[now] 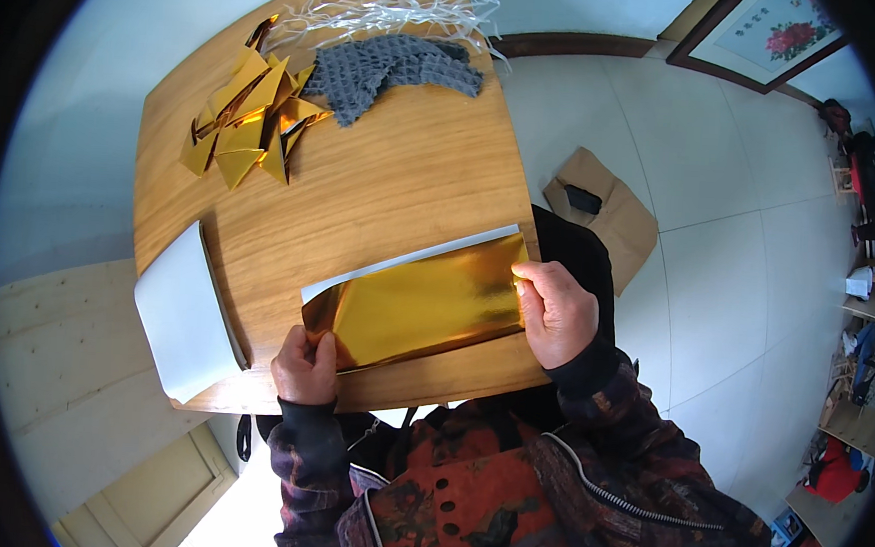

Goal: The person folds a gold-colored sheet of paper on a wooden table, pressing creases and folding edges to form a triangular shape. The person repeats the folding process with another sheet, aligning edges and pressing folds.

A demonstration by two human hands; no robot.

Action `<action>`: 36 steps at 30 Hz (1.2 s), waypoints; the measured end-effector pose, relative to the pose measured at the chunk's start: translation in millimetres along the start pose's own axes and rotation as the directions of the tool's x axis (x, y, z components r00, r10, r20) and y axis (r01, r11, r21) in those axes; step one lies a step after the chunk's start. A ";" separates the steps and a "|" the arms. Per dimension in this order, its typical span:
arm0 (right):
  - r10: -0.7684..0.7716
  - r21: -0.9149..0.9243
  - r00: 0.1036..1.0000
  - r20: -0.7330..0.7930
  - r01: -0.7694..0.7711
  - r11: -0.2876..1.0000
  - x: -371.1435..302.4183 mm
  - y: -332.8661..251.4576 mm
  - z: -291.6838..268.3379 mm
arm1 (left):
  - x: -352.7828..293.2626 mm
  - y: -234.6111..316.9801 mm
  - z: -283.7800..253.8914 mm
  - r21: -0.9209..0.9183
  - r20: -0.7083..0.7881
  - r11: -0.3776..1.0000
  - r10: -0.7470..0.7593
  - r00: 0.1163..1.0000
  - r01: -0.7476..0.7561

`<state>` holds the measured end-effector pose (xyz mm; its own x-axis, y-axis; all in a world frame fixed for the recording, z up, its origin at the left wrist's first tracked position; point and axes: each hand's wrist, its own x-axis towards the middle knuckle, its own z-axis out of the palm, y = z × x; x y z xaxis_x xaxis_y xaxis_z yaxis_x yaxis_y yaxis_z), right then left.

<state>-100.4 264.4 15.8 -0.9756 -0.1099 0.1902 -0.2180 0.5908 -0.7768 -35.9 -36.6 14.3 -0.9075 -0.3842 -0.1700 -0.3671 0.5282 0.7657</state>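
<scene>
A sheet of shiny gold paper point(426, 298) lies near the table's front edge, its white underside showing as a strip along the far side. My left hand point(308, 364) pinches its near left corner between thumb and fingers. At the sheet's right end, my right hand point(557, 311) is closed on the edge, thumb on top. The left end of the paper curls up a little. To the left rests a stack of white sheets point(183, 313), partly over the table's edge. Farther back is a heap of folded gold paper pieces point(251, 122).
A grey waffle-textured cloth point(390, 70) lies behind the gold heap, with a tangle of clear plastic strips point(388, 10) at the wooden table's point(393, 181) far end. On the tiled floor to the right is brown paper point(617, 209) with a dark object on it. Cluttered shelves point(854, 419) stand far right.
</scene>
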 end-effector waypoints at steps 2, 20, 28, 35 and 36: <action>-0.022 -0.056 1.000 0.000 0.022 0.998 1.5 0.2 0.2 | -0.6 -0.8 0.5 -0.019 -0.006 1.000 0.018 1.000 -0.018; 0.088 -0.002 0.995 0.037 -0.088 0.996 8.9 0.5 1.0 | -0.8 -1.2 -2.7 -0.054 0.023 0.998 -0.026 0.999 0.027; 0.073 -0.026 0.997 -0.006 -0.073 0.997 6.4 3.1 2.3 | 0.6 -2.2 0.3 -0.143 0.054 0.987 -0.067 0.996 0.074; 0.121 0.033 0.993 0.002 -0.121 0.992 8.1 2.8 5.1 | -0.3 8.1 -1.5 0.070 0.061 0.988 -0.144 0.988 0.140; 0.083 0.013 0.997 0.005 -0.084 0.996 8.1 3.0 5.0 | -0.9 11.4 -1.6 0.093 0.047 0.988 -0.130 0.990 0.125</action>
<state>-109.1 261.3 11.9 -0.9905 -0.0639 0.1220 -0.1361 0.5871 -0.7980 -38.9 -31.4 24.1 -0.8607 -0.4137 -0.2967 -0.4950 0.5440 0.6775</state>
